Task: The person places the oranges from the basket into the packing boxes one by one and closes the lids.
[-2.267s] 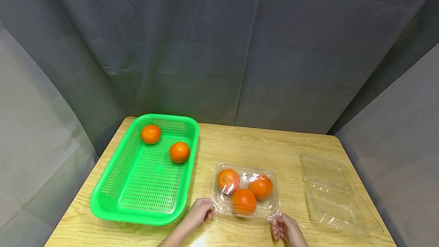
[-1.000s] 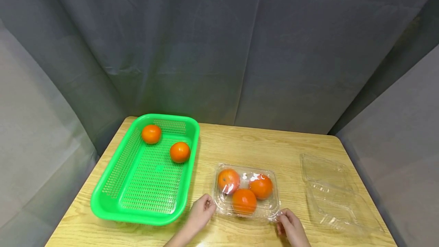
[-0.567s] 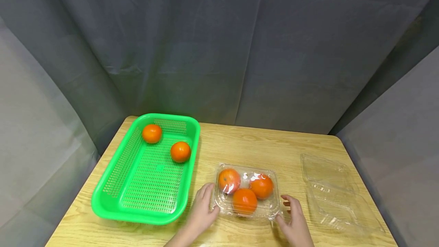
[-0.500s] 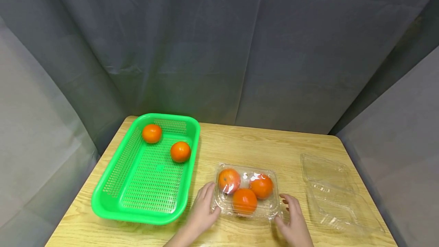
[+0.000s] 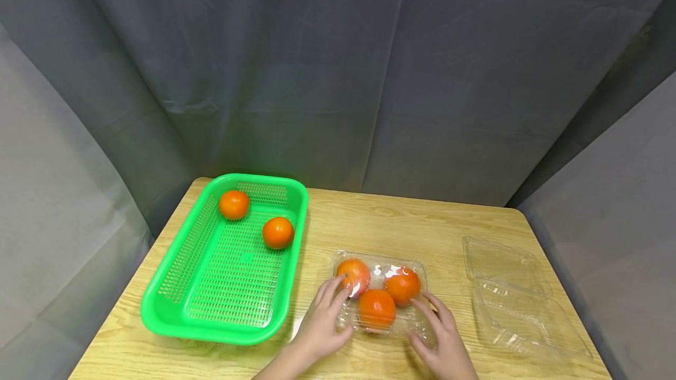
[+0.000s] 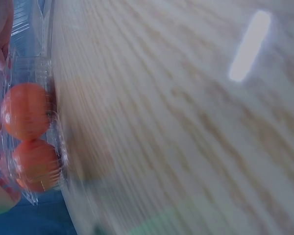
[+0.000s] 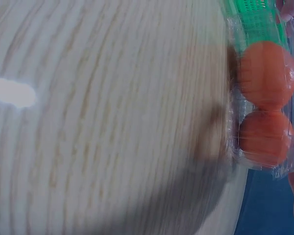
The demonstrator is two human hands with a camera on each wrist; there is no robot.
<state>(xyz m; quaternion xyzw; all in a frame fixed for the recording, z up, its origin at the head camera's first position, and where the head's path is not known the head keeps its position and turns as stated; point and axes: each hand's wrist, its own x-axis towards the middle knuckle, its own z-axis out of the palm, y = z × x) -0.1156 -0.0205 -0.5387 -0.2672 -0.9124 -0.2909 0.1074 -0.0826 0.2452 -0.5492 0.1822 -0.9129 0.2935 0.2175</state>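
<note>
So the left hand (image 5: 323, 322) has its fingers spread loosely over the left end of a clear plastic box (image 5: 402, 323), and the right hand (image 5: 445, 339) is doing much the same at the other end, thumb and fingers wide. Neither is gripping anything; can't really tell how firmly the fingertips touch the lid. Box is sitting right between the two hands, one orange fruit (image 5: 377, 309) at the front, then two more (image 5: 354, 275) (image 5: 402, 286) behind it. Off to the right hand's right there's more clear plastic packaging (image 5: 507, 277) on the wooden table (image 5: 396, 224). Left of the left hand is a green basket (image 5: 211, 336), with two loose fruits (image 5: 278, 233) (image 5: 234, 204) toward its far end. Way beyond the hands hangs dark grey cloth (image 5: 296, 75).
</note>
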